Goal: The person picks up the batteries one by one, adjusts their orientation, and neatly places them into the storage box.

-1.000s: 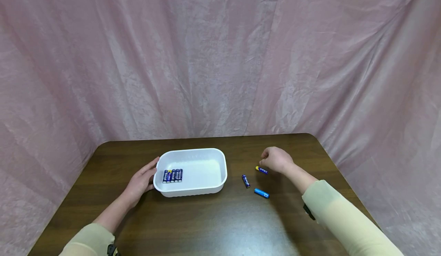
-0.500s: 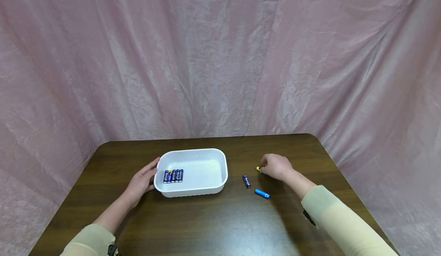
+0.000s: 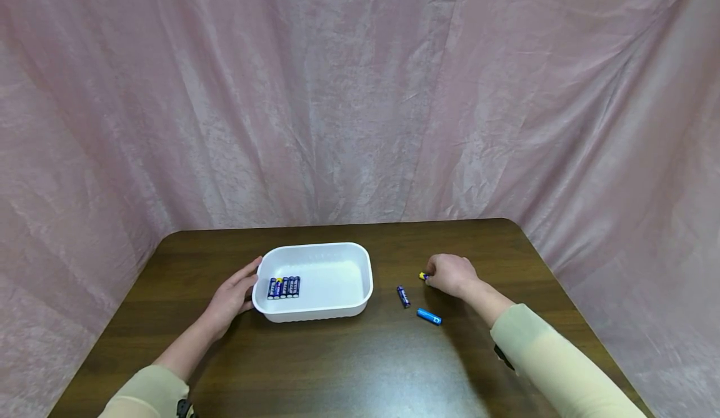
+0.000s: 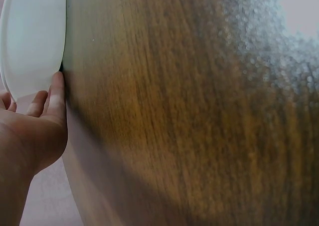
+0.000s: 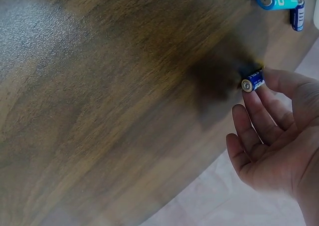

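My left hand (image 3: 227, 296) rests against the left end of a white plastic tray (image 3: 337, 312), its fingers fairly straight along the outer wall. Inside the tray, at the left, several dark blue batteries (image 3: 284, 287) lie side by side, one with a yellow end. Right of the tray, my right hand (image 3: 452, 275) pinches a blue battery with a yellow end (image 5: 253, 81) between thumb and fingers, low over the table. In the head view the hand covers most of that battery. A dark blue battery (image 3: 403, 297) and a light blue battery (image 3: 429, 317) lie nearby.
Everything stands on a dark brown wooden table (image 3: 315, 368) with rounded far corners. A pink curtain (image 3: 360, 105) hangs behind the table's far edge and at both sides.
My right hand has come down onto the yellow-ended battery, which it now pinches. The left hand stays at the tray, and the other batteries lie as before.
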`<state>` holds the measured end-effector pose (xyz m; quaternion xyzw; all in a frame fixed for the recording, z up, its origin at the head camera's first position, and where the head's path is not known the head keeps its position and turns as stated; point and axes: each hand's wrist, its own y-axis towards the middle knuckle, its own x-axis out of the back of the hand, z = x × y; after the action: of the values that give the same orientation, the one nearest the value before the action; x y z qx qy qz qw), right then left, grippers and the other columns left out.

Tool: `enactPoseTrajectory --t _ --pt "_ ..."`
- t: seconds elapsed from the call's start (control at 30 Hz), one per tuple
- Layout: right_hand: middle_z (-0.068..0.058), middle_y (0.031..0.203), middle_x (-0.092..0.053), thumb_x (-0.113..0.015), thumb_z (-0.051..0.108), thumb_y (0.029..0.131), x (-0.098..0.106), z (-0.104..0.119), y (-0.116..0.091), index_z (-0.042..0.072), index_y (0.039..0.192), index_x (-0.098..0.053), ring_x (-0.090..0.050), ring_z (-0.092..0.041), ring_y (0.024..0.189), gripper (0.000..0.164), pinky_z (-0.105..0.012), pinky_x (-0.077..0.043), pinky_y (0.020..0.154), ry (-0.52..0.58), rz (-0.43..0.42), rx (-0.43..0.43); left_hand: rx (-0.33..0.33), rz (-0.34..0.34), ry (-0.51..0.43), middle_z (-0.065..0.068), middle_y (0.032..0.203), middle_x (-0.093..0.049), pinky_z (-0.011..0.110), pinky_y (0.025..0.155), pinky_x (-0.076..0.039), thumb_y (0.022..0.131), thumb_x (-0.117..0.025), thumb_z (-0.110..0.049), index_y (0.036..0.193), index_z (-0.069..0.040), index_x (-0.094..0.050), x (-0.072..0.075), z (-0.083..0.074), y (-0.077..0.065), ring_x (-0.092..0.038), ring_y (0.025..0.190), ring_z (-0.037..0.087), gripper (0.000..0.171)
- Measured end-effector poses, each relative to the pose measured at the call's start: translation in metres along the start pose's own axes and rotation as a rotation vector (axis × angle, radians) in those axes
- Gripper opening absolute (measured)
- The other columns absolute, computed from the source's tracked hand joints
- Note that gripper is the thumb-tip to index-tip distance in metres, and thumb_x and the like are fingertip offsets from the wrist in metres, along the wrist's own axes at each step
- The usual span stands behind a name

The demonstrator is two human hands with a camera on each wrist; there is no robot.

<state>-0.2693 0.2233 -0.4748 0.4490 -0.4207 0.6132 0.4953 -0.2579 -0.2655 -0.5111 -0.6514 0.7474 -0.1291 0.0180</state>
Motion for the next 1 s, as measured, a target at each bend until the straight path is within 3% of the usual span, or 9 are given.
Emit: enactPoseTrajectory --t 0.77,1.0 --pt "0.007 0.082 -0.066 -0.074 0.015 0.087 -0.002 0.002 0.003 0.016 0.086 -0.070 -0.058 -0.015 0.074 0.004 -0.052 -0.044 0.084 -0.035 0.001 0.031 -0.004 0.007 0.009 0.012 0.167 -0.026 0.036 0.093 -0.054 0.111 -0.045 -0.030 0.163 -0.025 -0.032 0.001 0.002 0.002 -0.043 0.139 0.036 0.054" --pt "0.007 0.087 -0.070 -0.074 0.017 0.087 0.011 0.007 0.001 0.017 0.091 -0.073 -0.063 -0.017 0.080 0.003 -0.050 -0.045 0.084 -0.021 -0.022 0.056 -0.013 0.010 0.013 0.013 0.167 -0.025 0.034 0.092 -0.054 0.111 -0.045 -0.031 0.163 -0.024 -0.031 0.001 0.003 0.002 -0.043 0.138 0.037 0.054"
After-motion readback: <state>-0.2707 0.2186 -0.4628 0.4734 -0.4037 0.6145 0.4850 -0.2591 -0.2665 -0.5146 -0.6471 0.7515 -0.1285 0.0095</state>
